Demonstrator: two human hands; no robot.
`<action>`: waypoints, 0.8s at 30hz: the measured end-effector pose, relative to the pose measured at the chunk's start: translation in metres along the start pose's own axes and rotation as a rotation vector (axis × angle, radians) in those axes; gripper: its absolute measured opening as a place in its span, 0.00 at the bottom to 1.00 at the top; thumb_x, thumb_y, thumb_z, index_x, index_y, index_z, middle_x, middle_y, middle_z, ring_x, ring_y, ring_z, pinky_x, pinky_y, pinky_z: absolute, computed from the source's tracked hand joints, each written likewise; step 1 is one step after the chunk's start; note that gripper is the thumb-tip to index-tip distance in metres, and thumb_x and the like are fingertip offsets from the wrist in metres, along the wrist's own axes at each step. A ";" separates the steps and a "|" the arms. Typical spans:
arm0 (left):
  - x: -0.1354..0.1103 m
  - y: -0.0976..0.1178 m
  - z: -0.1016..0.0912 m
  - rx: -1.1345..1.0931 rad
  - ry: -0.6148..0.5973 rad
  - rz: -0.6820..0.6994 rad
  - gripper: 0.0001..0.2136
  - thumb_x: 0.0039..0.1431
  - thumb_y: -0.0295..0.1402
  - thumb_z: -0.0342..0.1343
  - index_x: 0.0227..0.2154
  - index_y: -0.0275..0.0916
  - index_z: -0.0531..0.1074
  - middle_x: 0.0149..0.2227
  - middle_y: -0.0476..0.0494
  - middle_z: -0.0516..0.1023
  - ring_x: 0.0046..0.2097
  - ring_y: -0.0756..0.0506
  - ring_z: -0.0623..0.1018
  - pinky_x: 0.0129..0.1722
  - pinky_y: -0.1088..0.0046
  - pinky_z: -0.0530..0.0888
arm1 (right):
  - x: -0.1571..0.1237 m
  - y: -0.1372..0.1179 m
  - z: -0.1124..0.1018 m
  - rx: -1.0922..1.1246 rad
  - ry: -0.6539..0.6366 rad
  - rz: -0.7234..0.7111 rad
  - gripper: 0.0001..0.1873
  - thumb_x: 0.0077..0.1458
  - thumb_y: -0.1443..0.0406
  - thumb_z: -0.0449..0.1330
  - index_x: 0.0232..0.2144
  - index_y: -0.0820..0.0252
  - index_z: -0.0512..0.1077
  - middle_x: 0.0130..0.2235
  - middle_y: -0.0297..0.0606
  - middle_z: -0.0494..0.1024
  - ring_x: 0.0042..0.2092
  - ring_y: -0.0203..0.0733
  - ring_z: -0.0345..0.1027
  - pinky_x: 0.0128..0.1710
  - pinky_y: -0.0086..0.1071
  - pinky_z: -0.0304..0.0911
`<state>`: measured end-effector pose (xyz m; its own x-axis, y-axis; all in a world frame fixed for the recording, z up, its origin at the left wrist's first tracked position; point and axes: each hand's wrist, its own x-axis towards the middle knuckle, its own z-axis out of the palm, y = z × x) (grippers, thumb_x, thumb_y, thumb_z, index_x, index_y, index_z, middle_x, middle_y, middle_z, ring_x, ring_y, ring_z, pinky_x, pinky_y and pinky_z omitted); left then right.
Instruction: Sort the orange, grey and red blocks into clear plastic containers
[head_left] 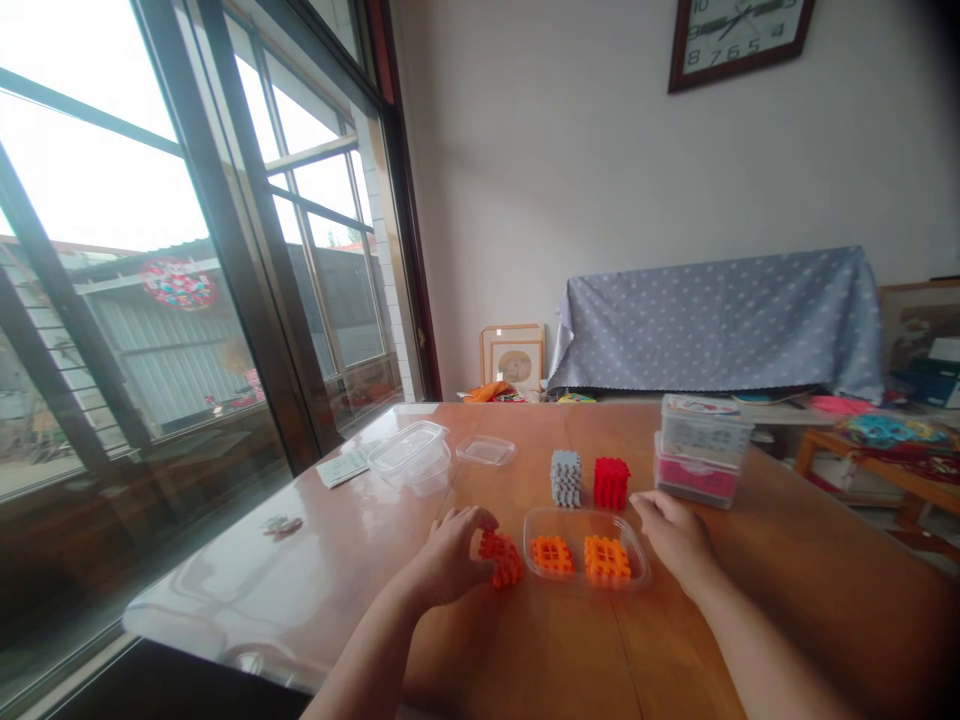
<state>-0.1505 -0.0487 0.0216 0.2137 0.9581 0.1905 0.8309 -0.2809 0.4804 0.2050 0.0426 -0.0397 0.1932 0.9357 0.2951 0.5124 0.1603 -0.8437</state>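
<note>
My left hand (450,555) grips a stack of orange-red waffle-shaped plastic blocks (501,558) on the wooden table, just left of a shallow clear plastic tray (630,550). Two flat orange waffle blocks (552,554) (607,558) lie in that tray. My right hand (675,535) rests on the table at the tray's far right corner, holding nothing, with its fingers loosely apart. Beyond the tray stand a grey-blue block stack (566,478) and a red block stack (611,483).
Two stacked lidded plastic boxes (703,450) stand at the right. A clear plastic container (410,458), a clear lid (486,450) and a paper slip (343,465) lie at the far left of the table (787,590). A large window runs along its left side.
</note>
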 end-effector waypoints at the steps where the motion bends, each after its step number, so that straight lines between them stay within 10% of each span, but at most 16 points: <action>1: 0.000 0.001 -0.003 -0.010 0.013 -0.003 0.20 0.48 0.28 0.63 0.46 0.45 0.72 0.50 0.46 0.76 0.52 0.39 0.72 0.55 0.61 0.68 | 0.001 0.002 0.001 -0.008 0.002 -0.006 0.22 0.59 0.47 0.53 0.28 0.56 0.76 0.21 0.33 0.74 0.28 0.44 0.69 0.29 0.32 0.59; 14: 0.031 0.064 0.017 -0.009 0.045 0.103 0.13 0.52 0.35 0.64 0.42 0.46 0.73 0.47 0.46 0.77 0.53 0.37 0.71 0.54 0.58 0.67 | 0.009 0.012 0.006 -0.021 0.033 0.000 0.23 0.57 0.46 0.53 0.30 0.57 0.77 0.22 0.33 0.75 0.28 0.44 0.69 0.29 0.32 0.59; 24: 0.040 0.062 0.033 0.032 -0.011 0.057 0.12 0.50 0.36 0.64 0.38 0.46 0.75 0.45 0.45 0.77 0.53 0.35 0.70 0.52 0.56 0.66 | 0.009 0.008 0.003 0.007 0.029 -0.011 0.22 0.59 0.47 0.52 0.28 0.56 0.75 0.22 0.32 0.73 0.28 0.43 0.69 0.30 0.32 0.58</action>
<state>-0.0734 -0.0256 0.0304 0.2668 0.9412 0.2074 0.8330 -0.3334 0.4414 0.2086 0.0530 -0.0455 0.2118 0.9243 0.3177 0.5088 0.1732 -0.8432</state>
